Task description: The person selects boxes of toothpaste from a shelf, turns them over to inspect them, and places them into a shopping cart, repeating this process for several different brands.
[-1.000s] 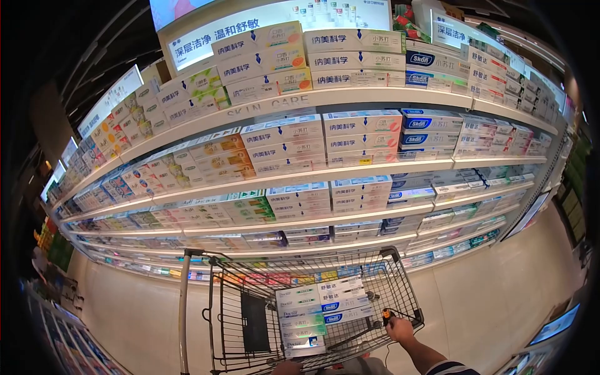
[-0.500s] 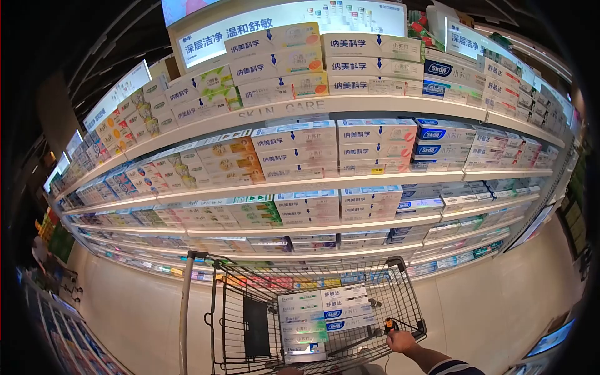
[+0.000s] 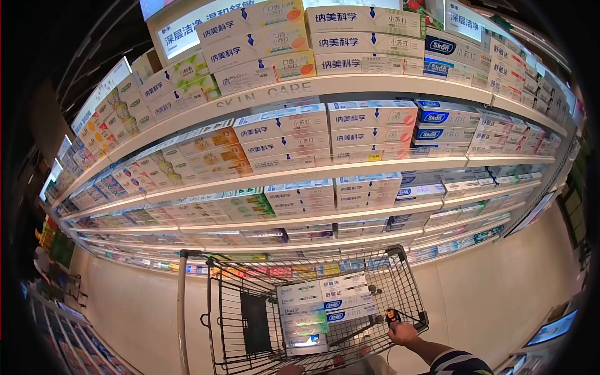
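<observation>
At the lower right, my right hand (image 3: pixel 404 334) is closed around a small black and orange device (image 3: pixel 392 316) beside the cart's near right side. A thin cable hangs below it. Only a blurred bit of my left hand (image 3: pixel 290 370) shows at the bottom edge, and its fingers are hidden. The wire shopping cart (image 3: pixel 414 284) holds several toothpaste boxes laid in two columns: Doctor boxes (image 3: pixel 298 310) on the left, white boxes (image 3: pixel 342 282) and blue-marked Skon boxes (image 3: pixel 350 314) on the right.
Beyond the cart stands a curved shelf unit (image 3: pixel 375 164) stacked with toothpaste boxes on several levels. A person (image 3: pixel 44 262) is at the far left beside another cart. More shelving (image 3: pixel 69 337) fills the lower left, and a lit screen (image 3: pixel 553 327) shows at the lower right.
The view has shifted closer to the shelves, whose upper boxes look larger. My right hand still holds the device and sits slightly further right. The cart's contents look the same.
</observation>
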{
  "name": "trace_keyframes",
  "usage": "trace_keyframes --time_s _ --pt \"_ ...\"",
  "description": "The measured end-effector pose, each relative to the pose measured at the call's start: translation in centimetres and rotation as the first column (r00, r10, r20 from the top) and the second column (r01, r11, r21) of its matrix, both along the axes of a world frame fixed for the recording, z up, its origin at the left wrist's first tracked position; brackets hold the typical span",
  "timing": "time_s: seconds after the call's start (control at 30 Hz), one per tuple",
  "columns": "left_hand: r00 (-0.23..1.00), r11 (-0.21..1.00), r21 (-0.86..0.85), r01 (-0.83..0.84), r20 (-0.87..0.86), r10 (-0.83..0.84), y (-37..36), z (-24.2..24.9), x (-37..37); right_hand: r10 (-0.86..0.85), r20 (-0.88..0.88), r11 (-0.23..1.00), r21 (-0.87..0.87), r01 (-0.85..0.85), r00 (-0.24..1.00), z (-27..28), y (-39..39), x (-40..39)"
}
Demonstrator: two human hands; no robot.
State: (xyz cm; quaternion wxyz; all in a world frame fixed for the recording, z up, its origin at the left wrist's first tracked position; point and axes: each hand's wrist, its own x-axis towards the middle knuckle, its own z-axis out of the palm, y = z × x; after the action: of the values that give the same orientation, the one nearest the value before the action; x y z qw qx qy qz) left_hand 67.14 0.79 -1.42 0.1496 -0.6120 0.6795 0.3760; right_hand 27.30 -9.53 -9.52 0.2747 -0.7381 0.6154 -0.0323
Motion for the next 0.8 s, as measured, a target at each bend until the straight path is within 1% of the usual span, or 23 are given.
trace_keyframes --time_s 0.03,0.07,0.13,0.17,0.2,0.27,0.3,0.4,0.43,0.47,0.53,0.6,0.67,0.73,0.8 --pt "1.0 0.998 -0.062 0.012 -0.019 -0.014 0.5 -1.2 0.5 0.002 -0.019 1.0 -0.023 -0.003 1.0 -0.5 0.1 -0.1" --pt "1.0 0.999 -0.046 0.014 -0.02 -0.015 0.6 -1.5 0.6 -0.007 -0.019 1.0 -0.023 0.006 1.0 0.0 0.0 0.1" --pt "0.999 0.994 -0.109 0.033 -0.006 -0.034 0.9 -2.0 0.8 -0.032 0.007 0.999 -0.021 0.032 0.999 -0.2 0.0 0.0" --pt "0.999 0.998 -0.046 0.051 0.017 -0.05 0.5 -1.3 0.6 -0.048 0.024 0.998 -0.03 0.048 0.999 0.3 0.0 0.2" --pt "0.998 0.998 -0.029 0.054 0.014 -0.054 0.4 -1.2 0.5 -0.048 0.022 0.997 -0.052 0.049 0.999 0.0 0.1 0.2" --pt "0.994 0.994 0.061 0.095 0.046 -0.097 0.1 -1.6 0.6 -0.061 0.008 0.997 -0.047 0.061 0.998 -0.3 0.2 0.2" --pt "0.986 0.987 0.033 0.159 0.054 -0.16 -0.1 -1.8 0.8 -0.061 0.008 0.995 -0.073 0.061 0.998 -0.6 0.3 0.1" --pt "0.987 0.987 0.018 0.159 0.022 -0.16 -0.1 -2.0 1.0 -0.05 0.003 0.998 -0.036 0.05 0.999 -0.8 0.1 0.1" --pt "0.984 0.984 0.001 0.18 0.018 -0.18 -0.1 -1.9 1.0 -0.063 0.012 0.998 0.002 0.063 0.998 -0.4 0.1 0.1" --pt "0.984 0.985 0.004 0.175 0.015 -0.175 -0.2 -1.8 0.9 -0.058 0.01 0.998 0.005 0.058 0.998 -0.2 -0.1 0.2" --pt "0.979 0.979 0.062 0.194 0.05 -0.197 -0.7 -0.6 0.4 -0.084 0.002 0.996 0.019 0.084 0.996 0.1 0.0 0.3" --pt "0.98 0.98 0.044 0.195 0.03 -0.196 -0.5 -0.8 0.6 -0.08 -0.019 0.996 0.038 0.08 0.997 0.4 -0.2 0.3" --pt "0.983 0.983 -0.042 0.181 -0.004 -0.181 -0.1 -1.7 1.0 -0.078 -0.038 0.995 0.059 0.08 0.996 0.4 -0.2 0.4" --pt "0.984 0.984 -0.03 0.177 0.013 -0.177 -0.1 -1.5 0.9 -0.089 -0.036 0.995 0.051 0.09 0.995 0.5 -0.4 0.6" --pt "0.984 0.982 -0.056 0.18 0.013 -0.179 0.0 -1.9 1.0 -0.097 -0.04 0.994 0.053 0.099 0.994 0.8 -0.4 0.6"
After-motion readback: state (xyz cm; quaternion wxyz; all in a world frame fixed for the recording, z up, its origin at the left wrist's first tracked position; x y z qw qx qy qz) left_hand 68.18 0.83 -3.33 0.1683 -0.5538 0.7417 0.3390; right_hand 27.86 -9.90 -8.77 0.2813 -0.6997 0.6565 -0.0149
